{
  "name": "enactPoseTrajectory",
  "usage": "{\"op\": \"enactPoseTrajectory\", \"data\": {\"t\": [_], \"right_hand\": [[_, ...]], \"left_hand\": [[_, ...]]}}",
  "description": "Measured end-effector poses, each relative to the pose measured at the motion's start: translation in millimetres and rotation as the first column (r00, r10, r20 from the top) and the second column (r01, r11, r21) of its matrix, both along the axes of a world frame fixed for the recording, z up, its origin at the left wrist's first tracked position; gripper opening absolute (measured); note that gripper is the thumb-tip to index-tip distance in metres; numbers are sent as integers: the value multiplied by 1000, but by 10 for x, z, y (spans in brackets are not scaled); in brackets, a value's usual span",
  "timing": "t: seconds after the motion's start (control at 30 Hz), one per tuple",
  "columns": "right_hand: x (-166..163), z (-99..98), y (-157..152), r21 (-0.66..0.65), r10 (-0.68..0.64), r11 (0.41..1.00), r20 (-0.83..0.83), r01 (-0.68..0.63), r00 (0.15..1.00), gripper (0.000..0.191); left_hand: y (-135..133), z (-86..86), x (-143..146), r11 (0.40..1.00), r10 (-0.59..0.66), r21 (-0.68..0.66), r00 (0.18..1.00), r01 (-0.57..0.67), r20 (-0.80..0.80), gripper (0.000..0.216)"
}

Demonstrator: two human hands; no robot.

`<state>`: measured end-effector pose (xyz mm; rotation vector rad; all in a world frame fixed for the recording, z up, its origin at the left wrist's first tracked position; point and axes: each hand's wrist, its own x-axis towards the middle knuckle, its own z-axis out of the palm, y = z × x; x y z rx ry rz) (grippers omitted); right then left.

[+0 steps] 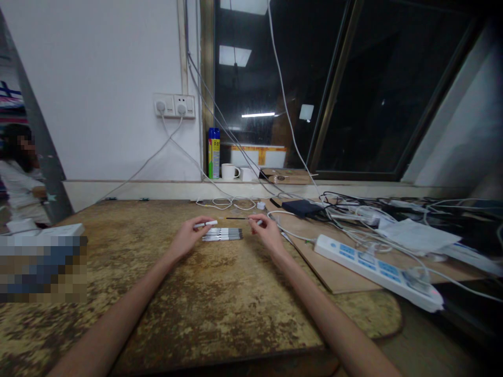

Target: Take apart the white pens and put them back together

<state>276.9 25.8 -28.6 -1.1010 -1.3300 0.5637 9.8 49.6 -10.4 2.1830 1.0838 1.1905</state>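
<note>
My left hand [191, 234] pinches a white pen barrel [207, 224] that points to the right. In my right hand [265, 230], the fingers are closed on a thin dark pen refill [237, 218], its yellowish end facing left. A small pale piece [259, 222] also shows at the right fingers; its kind is too small to tell. Between the hands, several white and grey pens [222, 234] lie side by side on the worn wooden table [220, 293]. The refill and the barrel are apart, both just beyond the row of pens.
To the right lie a white power strip [377, 272], a brown board [314, 251], a black box [302, 208] and tangled cables. A spray can [214, 153] and a white mug [230, 172] stand on the sill. Another person [21, 178] is at far left.
</note>
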Motion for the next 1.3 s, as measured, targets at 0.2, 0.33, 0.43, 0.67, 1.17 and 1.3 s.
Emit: {"op": "enactPoseTrajectory", "data": {"t": [0.2, 0.33, 0.43, 0.67, 1.17, 1.3], "right_hand": [[6, -18, 15, 0, 1, 1000, 0, -1, 1000, 39], [14, -28, 25, -25, 0, 1000, -5, 0, 1000, 41], [11, -19, 17, -33, 9, 999, -21, -10, 1000, 44], [-2, 14, -17, -17, 27, 999, -39, -27, 999, 49], [-56, 32, -78, 31, -39, 999, 153, 35, 987, 40], [-149, 41, -133, 103, 30, 993, 204, -52, 978, 29]], "left_hand": [[-5, 11, -2, 1000, 8, -11, 1000, -8, 0, 37], [3, -3, -6, 1000, 5, -4, 1000, -5, 11, 38], [-2, -2, -5, 1000, -2, -7, 1000, 2, 20, 39], [-41, 27, 17, 999, -23, -31, 999, 24, 36, 40], [-59, 47, 52, 995, -93, -32, 996, 94, 15, 32], [-93, 74, 67, 991, -122, -50, 992, 121, -9, 33]]}}
